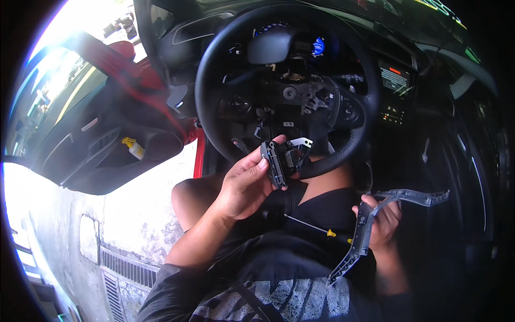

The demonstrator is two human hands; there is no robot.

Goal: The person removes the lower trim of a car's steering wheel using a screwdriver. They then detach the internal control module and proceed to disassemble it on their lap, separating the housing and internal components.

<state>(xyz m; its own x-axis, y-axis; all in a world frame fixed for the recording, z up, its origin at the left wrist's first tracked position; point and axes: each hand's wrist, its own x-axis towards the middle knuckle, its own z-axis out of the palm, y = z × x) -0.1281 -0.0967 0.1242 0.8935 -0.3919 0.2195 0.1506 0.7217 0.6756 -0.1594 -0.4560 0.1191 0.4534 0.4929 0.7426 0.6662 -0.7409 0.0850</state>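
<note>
My left hand is closed round a black plastic switch module with a pale metal bracket, held up before the lower part of the steering wheel. The wheel's centre cover is off, and its metal hub and bare mounts show. At lower right, my right hand grips a grey, branching plastic trim piece, its fingers partly hidden behind it. A screwdriver with a thin shaft and yellow on its handle lies across my lap between the two hands.
To the left, the red car door stands open, with a yellow-topped spray bottle in its pocket. Beyond the sill is a concrete floor with a drain grate. A lit screen sits in the dashboard at right.
</note>
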